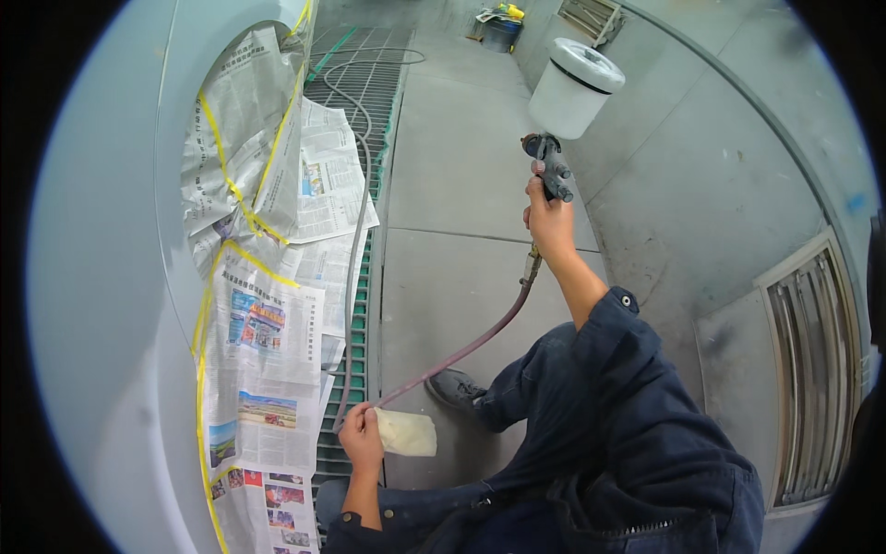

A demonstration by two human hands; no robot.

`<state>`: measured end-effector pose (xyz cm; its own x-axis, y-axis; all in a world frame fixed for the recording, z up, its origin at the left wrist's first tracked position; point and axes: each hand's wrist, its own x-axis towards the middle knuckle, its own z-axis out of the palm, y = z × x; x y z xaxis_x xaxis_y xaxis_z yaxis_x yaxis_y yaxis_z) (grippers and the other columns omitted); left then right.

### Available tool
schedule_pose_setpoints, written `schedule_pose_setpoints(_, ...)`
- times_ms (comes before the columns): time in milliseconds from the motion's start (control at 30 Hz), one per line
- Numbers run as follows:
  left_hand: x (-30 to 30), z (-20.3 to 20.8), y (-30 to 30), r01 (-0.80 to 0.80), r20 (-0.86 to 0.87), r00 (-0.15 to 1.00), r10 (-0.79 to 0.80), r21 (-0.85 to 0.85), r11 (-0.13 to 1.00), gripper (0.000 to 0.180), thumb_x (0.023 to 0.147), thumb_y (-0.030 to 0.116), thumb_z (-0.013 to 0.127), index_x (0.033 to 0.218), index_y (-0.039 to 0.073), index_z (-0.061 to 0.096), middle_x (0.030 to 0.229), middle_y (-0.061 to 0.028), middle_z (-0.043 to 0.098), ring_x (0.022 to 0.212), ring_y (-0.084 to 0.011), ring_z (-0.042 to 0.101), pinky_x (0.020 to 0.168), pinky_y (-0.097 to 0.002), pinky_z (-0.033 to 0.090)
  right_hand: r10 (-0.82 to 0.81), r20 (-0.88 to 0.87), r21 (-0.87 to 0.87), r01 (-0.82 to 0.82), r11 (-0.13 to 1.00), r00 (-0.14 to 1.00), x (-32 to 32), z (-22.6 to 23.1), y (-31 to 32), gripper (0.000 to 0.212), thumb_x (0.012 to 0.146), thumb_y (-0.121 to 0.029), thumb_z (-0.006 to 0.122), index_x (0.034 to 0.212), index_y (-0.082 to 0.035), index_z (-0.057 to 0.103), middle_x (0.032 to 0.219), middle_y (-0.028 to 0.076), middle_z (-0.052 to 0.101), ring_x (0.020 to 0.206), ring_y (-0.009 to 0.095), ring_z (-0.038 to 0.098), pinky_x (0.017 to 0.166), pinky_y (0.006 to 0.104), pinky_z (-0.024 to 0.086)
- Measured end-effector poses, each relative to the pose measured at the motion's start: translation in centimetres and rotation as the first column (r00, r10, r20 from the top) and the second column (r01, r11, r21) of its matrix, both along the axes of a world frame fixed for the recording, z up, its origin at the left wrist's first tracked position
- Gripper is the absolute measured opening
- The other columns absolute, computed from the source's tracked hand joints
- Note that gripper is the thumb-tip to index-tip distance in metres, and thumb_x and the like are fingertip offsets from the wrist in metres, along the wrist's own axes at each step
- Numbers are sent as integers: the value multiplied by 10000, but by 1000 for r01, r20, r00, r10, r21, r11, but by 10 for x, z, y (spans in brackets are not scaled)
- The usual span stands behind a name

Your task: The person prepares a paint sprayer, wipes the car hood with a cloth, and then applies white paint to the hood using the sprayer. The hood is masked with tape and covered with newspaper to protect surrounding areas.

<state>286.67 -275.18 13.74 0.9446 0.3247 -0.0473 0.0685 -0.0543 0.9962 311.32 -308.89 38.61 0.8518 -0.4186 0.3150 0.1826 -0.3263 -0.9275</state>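
Observation:
My right hand [551, 220] is wrapped round the grip of a spray gun [554, 171], raised at the upper right. A white paint cup [576, 90] with a black band sits on top of the gun. From the bottom of its grip a reddish air hose [489, 334] curves down to my left hand [361, 441]. That hand is closed, pinching the hose together with a pale yellow cloth [407, 434] that sticks out to its right. Close by on the left, newspaper sheets [268, 369] edged with yellow tape cover part of a light grey car body [111, 277].
The grey hose [352, 305] runs on over a floor grating [374, 78] beside the car. Grey floor panels [461, 268] lie between the grating and the wall. A vent [817, 369] is set in the right wall. A dark bucket [500, 35] stands far back.

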Motion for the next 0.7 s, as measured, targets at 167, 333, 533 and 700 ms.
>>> schedule_pose_setpoints(167,-10,13,11,95,-86,993,-75,268,959,337,904,57,681,1229,-28,656,622,-60,595,585,-117,591,591,-291,467,-23,123,-34,28,999,992,-4,-6,-12,214,1042,-217,561,1216,-92,565,801,-19,488,517,63,454,452,259,397)
schedule_pose_setpoints(333,-22,7,26,110,-88,993,-78,458,882,533,894,203,697,1379,22,570,667,-116,651,601,-313,648,611,-407,496,-64,35,-32,65,997,997,-10,-11,-4,202,1037,-206,572,1216,-113,579,745,-32,492,552,68,440,494,275,396)
schedule_pose_setpoints(533,-21,2,26,192,-205,973,-104,476,858,624,901,268,689,1450,37,501,679,-93,665,621,-315,663,619,-419,501,-86,137,-127,104,986,987,-10,-15,-20,184,1039,-161,549,1208,-89,567,824,-20,520,607,60,466,503,265,377)
schedule_pose_setpoints(700,-24,-7,32,190,-253,965,-64,514,836,611,905,290,686,1433,29,522,678,-83,666,643,-300,664,648,-410,508,-10,51,57,7,998,999,-20,-10,-9,197,1026,-138,526,1207,-61,533,918,4,549,597,78,512,500,261,454)
